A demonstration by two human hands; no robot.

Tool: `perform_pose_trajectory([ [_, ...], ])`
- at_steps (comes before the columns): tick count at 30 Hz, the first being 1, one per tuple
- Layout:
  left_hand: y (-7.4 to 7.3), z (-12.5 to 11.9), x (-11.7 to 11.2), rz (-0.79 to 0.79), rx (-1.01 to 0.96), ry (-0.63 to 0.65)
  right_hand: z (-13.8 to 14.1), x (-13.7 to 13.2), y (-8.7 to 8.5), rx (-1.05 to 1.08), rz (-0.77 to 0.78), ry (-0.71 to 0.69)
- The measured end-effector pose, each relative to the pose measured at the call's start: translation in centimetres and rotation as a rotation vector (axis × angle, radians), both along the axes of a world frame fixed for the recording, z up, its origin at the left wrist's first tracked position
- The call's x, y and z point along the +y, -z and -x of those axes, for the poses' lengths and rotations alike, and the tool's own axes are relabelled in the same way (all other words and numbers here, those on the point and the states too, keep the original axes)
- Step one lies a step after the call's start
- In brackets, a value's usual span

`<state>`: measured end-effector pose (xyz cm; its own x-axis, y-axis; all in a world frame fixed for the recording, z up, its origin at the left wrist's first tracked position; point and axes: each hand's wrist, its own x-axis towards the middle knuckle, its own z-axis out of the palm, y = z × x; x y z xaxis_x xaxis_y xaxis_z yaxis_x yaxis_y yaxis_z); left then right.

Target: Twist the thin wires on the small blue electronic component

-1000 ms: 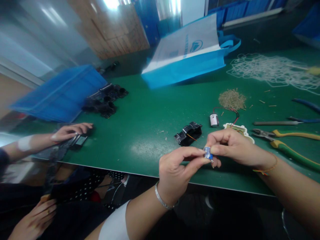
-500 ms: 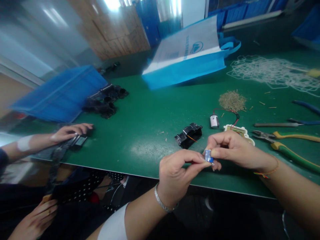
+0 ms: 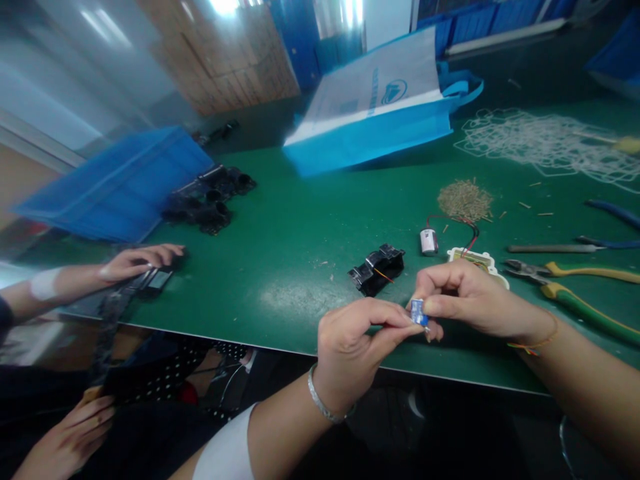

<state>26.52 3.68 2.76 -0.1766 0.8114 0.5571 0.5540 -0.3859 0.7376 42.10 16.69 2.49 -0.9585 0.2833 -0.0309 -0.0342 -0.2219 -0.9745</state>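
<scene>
My left hand and my right hand meet above the near edge of the green table. Both pinch a small blue and white part between thumb and fingertips. Just behind my hands lie a black plastic housing, a small white cylinder with red and black wires and a white board, partly hidden by my right hand.
Green and yellow cutters lie at right, a pile of small brass pieces and tangled white wire behind. A blue and white bag, a blue bin and black housings stand further back. Another person's hand rests at left.
</scene>
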Motion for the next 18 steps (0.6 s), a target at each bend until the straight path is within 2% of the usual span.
perform_pose_trajectory([
  [4,0.04,-0.14,-0.05,-0.022,0.026,-0.055,0.00,0.03,0.03,0.010,-0.004,-0.003],
  [16,-0.13,0.05,-0.10,-0.058,0.048,0.042,0.05,-0.14,-0.20,-0.010,-0.035,0.001],
  [18,-0.07,-0.08,-0.15,-0.069,0.042,0.017,0.04,-0.14,-0.19,-0.004,-0.027,-0.006],
])
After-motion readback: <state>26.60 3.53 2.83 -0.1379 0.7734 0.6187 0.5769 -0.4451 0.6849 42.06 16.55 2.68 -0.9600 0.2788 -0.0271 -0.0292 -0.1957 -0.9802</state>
